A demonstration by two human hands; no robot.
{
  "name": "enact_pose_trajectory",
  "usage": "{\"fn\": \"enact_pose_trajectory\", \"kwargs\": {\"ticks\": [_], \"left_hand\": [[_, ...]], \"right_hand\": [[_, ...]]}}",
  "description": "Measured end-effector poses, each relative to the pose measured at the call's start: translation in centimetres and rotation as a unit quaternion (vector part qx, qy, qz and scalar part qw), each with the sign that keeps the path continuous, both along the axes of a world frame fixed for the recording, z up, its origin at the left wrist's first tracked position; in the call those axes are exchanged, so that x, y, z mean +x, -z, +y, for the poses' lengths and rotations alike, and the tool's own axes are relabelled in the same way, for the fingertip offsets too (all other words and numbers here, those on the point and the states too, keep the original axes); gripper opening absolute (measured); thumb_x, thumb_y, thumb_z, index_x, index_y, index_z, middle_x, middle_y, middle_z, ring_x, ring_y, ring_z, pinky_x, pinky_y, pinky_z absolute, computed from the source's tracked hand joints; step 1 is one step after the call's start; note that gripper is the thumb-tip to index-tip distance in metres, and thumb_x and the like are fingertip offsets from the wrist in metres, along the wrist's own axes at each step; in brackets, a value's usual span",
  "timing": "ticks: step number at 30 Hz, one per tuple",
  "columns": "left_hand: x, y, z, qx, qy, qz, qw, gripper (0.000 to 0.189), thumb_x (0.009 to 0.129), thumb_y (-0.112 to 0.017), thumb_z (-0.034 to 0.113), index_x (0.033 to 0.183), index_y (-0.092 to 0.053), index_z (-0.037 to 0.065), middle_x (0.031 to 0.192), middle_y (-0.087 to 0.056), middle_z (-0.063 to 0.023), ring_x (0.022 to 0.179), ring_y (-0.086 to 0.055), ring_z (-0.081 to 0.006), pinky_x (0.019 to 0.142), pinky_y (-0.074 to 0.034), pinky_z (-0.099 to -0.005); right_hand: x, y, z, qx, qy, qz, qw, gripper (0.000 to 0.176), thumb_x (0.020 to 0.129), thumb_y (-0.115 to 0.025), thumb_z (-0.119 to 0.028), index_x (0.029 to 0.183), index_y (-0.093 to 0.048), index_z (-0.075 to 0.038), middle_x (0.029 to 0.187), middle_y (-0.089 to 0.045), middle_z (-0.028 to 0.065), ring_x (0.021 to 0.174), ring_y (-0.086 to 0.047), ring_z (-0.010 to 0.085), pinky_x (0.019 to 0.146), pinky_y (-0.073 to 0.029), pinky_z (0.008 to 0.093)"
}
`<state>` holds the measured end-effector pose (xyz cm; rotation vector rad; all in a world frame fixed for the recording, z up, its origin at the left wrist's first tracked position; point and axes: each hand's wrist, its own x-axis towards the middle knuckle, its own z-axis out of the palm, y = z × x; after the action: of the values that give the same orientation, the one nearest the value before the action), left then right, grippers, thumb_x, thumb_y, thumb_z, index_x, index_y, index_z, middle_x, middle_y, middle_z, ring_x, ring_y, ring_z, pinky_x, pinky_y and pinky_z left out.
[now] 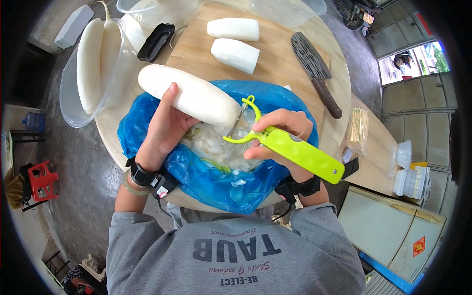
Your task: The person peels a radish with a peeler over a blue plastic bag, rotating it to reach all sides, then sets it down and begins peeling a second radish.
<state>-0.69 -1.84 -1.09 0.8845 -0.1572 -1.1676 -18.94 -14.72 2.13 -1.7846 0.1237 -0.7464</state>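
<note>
A large white radish (196,96) is held by my left hand (164,123), its thumb on the near side and its cut end pointing right. My right hand (282,135) grips a lime-green peeler (300,152), whose blade is beside the radish's right end. Under both hands lies an open blue plastic bag (196,174) with pale peelings (221,147) inside. Two shorter white radish pieces (233,29) rest on the wooden cutting board (191,46) beyond the bag. At the board's right side is a knife (314,69) with a patterned blade and dark handle.
At the left, a clear plastic tub (66,101) holds whole radishes (90,69). A black tray (156,43) is next to it. More clear containers (290,11) stand along the far edge. Skewers in a bag (358,129) and a dark phone-like object (350,168) lie at the right.
</note>
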Motion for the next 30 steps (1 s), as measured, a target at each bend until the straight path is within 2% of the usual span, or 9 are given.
{"fn": "enact_pose_trajectory", "kwargs": {"ticks": [6, 9, 10, 13, 19, 22, 25, 28, 30], "left_hand": [[0.2, 0.3, -0.3, 0.002, 0.012, 0.019, 1.0, 0.049, 0.088, -0.043, 0.042, 0.118, -0.041, 0.003, 0.112, -0.054, -0.0122, 0.102, -0.055, -0.0213, 0.086, -0.046, -0.0336], [0.3, 0.5, -0.3, 0.01, 0.014, 0.017, 1.0, 0.049, 0.087, -0.045, 0.042, 0.117, -0.043, 0.003, 0.11, -0.056, -0.0116, 0.1, -0.056, -0.0209, 0.086, -0.046, -0.0333], [0.3, 0.4, -0.3, 0.012, 0.012, 0.017, 1.0, 0.049, 0.087, -0.045, 0.043, 0.116, -0.043, 0.003, 0.109, -0.056, -0.0114, 0.1, -0.056, -0.0208, 0.086, -0.046, -0.0333], [0.1, 0.0, -0.4, 0.013, -0.003, 0.024, 1.0, 0.048, 0.087, -0.046, 0.042, 0.116, -0.044, 0.003, 0.109, -0.056, -0.0115, 0.099, -0.057, -0.0207, 0.085, -0.046, -0.033], [0.3, 0.2, -0.4, 0.014, -0.001, 0.025, 1.0, 0.047, 0.086, -0.047, 0.039, 0.117, -0.042, 0.003, 0.109, -0.056, -0.011, 0.098, -0.057, -0.0208, 0.084, -0.046, -0.0332], [0.5, 0.2, -0.5, 0.03, -0.019, 0.038, 0.999, 0.049, 0.085, -0.047, 0.039, 0.117, -0.042, 0.003, 0.109, -0.056, -0.011, 0.1, -0.056, -0.0212, 0.086, -0.045, -0.034], [0.4, 0.0, -0.5, 0.031, -0.06, 0.064, 0.996, 0.05, 0.084, -0.048, 0.04, 0.117, -0.042, 0.003, 0.111, -0.054, -0.0111, 0.102, -0.055, -0.0217, 0.089, -0.044, -0.0348], [0.5, -0.1, -0.4, 0.026, -0.048, 0.055, 0.997, 0.051, 0.083, -0.048, 0.041, 0.117, -0.041, 0.003, 0.113, -0.053, -0.0111, 0.104, -0.053, -0.022, 0.09, -0.042, -0.0356], [0.5, -0.1, -0.4, 0.023, -0.049, 0.055, 0.997, 0.051, 0.084, -0.048, 0.041, 0.117, -0.041, 0.003, 0.112, -0.053, -0.011, 0.104, -0.053, -0.0223, 0.09, -0.042, -0.036]], "right_hand": [[0.1, -0.5, -0.1, -0.079, 0.029, -0.001, 0.996, 0.034, 0.056, -0.082, -0.019, 0.079, -0.061, -0.005, 0.073, -0.063, 0.0035, 0.063, -0.061, 0.0091, 0.056, -0.046, 0.0178], [0.4, -0.2, -0.1, -0.105, 0.052, 0.003, 0.993, 0.033, 0.062, -0.079, -0.026, 0.079, -0.061, -0.004, 0.075, -0.063, 0.0038, 0.062, -0.06, 0.0096, 0.057, -0.046, 0.0187], [0.3, -0.3, 0.2, -0.073, 0.064, 0.022, 0.995, 0.034, 0.065, -0.076, -0.031, 0.079, -0.061, -0.004, 0.076, -0.063, 0.0045, 0.063, -0.06, 0.011, 0.058, -0.046, 0.02], [0.1, 0.4, 0.2, -0.054, 0.085, 0.005, 0.995, 0.032, 0.067, -0.075, -0.03, 0.081, -0.061, -0.005, 0.077, -0.063, 0.0049, 0.064, -0.059, 0.0115, 0.059, -0.046, 0.0207], [0.8, 0.0, 0.6, -0.079, 0.059, 0.029, 0.995, 0.023, 0.07, -0.072, -0.018, 0.084, -0.06, -0.005, 0.077, -0.063, 0.0047, 0.064, -0.058, 0.0114, 0.058, -0.045, 0.0211], [1.0, -0.6, 1.0, -0.035, 0.083, 0.073, 0.993, 0.017, 0.069, -0.07, -0.01, 0.081, -0.06, -0.004, 0.072, -0.062, 0.0047, 0.062, -0.058, 0.0112, 0.058, -0.045, 0.021], [0.6, 0.1, 0.5, -0.061, 0.104, 0.063, 0.991, 0.011, 0.068, -0.067, -0.005, 0.075, -0.059, -0.004, 0.065, -0.06, 0.0041, 0.057, -0.056, 0.0102, 0.055, -0.044, 0.0209], [0.5, 0.0, 0.2, -0.053, 0.094, 0.065, 0.992, 0.009, 0.068, -0.065, -0.005, 0.069, -0.057, -0.003, 0.061, -0.058, 0.0042, 0.054, -0.053, 0.0097, 0.052, -0.042, 0.0215], [0.5, 0.1, 0.2, -0.042, 0.121, 0.034, 0.991, 0.011, 0.069, -0.067, -0.01, 0.065, -0.058, -0.006, 0.061, -0.059, 0.004, 0.053, -0.055, 0.0108, 0.051, -0.044, 0.0212]]}}
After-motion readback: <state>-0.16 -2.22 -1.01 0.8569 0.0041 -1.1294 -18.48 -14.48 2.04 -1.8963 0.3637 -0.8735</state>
